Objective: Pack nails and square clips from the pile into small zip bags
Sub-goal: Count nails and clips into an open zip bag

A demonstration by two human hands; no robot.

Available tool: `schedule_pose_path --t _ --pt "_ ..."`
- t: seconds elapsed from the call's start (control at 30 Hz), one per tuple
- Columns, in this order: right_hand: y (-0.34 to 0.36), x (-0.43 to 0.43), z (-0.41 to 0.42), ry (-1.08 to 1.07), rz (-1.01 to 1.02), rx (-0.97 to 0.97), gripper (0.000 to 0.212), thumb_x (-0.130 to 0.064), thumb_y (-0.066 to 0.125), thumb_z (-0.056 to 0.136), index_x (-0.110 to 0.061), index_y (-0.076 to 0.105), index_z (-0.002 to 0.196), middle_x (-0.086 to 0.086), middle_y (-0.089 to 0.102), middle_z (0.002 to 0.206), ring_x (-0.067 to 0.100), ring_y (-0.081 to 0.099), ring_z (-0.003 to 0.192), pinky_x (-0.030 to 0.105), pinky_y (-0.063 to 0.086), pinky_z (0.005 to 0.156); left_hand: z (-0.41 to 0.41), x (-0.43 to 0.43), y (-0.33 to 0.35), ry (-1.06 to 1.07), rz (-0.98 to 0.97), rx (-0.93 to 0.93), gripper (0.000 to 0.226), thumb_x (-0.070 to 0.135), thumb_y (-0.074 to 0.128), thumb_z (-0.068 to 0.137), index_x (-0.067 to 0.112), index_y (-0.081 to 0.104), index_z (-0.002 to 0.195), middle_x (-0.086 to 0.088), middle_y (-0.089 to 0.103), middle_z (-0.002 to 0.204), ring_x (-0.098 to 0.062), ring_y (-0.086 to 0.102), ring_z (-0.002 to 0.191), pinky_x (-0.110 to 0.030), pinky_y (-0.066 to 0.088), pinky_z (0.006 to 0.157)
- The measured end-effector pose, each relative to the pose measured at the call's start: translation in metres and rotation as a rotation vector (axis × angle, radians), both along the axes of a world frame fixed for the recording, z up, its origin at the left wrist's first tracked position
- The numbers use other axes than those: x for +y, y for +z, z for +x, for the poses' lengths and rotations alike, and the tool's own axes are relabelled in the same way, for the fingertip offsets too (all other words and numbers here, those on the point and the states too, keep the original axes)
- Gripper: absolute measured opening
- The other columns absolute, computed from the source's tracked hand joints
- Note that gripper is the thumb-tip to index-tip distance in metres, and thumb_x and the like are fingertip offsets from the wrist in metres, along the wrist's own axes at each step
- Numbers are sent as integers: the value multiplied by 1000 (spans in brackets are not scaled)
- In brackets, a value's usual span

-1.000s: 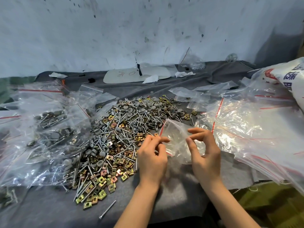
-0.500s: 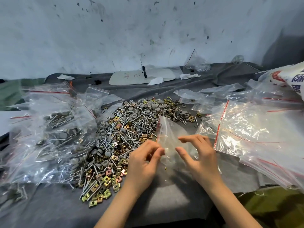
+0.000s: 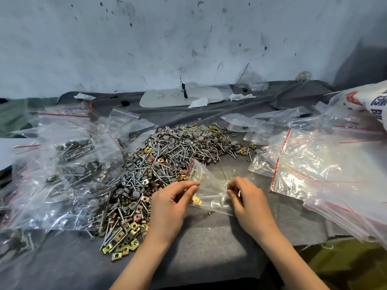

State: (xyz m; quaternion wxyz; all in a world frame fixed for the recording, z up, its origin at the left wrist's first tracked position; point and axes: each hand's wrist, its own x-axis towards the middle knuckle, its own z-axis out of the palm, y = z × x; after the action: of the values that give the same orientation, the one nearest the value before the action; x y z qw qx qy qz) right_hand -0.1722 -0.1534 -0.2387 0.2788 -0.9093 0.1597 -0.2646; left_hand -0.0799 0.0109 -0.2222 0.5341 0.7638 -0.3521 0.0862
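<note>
Both left hand [image 3: 171, 204] and right hand [image 3: 249, 203] pinch the zip bag [image 3: 211, 192], now lowered beside the pile [image 3: 163, 162]. One square clip [image 3: 196, 199] apparently inside; filling judged barely begun.

Just a red handwritten "O" on the white board [image 3: 167, 100] at 12 o'clock; sack [image 3: 365, 102] print at 2 o'clock is unreadable.

printed sack [image 3: 368, 99]: cut by right edge | white board [image 3: 167, 99]: writing unreadable | filled bags [image 3: 14, 241]: cropped at left edge

Left hand [image 3: 169, 206], right hand [image 3: 251, 204]: two. Held zip bag [image 3: 211, 185]: one.
</note>
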Motion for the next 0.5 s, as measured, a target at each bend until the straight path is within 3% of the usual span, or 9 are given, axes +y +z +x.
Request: schedule_pose_path --t 0.1,0.17,0.27,0.4,0.5 --pt "2 3 -3 -20 25 -114 11 -6 58 90 -15 55 86 -7 50 85 17 50 75 30 38 70 -1 -1 3 45 -14 -24 21 12 70 83 29 71 94 19 70 81 7 63 70 -8 46 68" --pt "3 4 -4 -26 8 -156 8 -4 60 89 -12 58 88 -5 52 88 15 50 73 26 40 67 1 0 8 40 -42 2 13 23 68 85 31 71 93 24 68 75 8 61 66 -4 42 63" --pt "3 5 -5 -30 9 -188 10 -2 61 88 -11 59 88 -5 53 87 11 50 71 20 40 64 11 5 15 53 10 -14 26 42 56 88 28 71 103 22 67 86 11 57 74 -4 38 66" --pt "2 5 -5 -31 28 -189 12 -2 62 88 -14 58 88 -7 53 86 4 50 71 16 38 63 44 14 21 323 476 -251 24 25 62 90 27 67 113 5 58 108 -13 50 101 -27 39 85" --pt "2 5 -5 -30 48 -203 13 -2 62 87 -15 58 88 -7 54 86 4 52 71 24 45 63 58 12 24 314 716 -254 20 35 64 88 32 68 106 10 52 105 -12 43 102 -32 33 91"
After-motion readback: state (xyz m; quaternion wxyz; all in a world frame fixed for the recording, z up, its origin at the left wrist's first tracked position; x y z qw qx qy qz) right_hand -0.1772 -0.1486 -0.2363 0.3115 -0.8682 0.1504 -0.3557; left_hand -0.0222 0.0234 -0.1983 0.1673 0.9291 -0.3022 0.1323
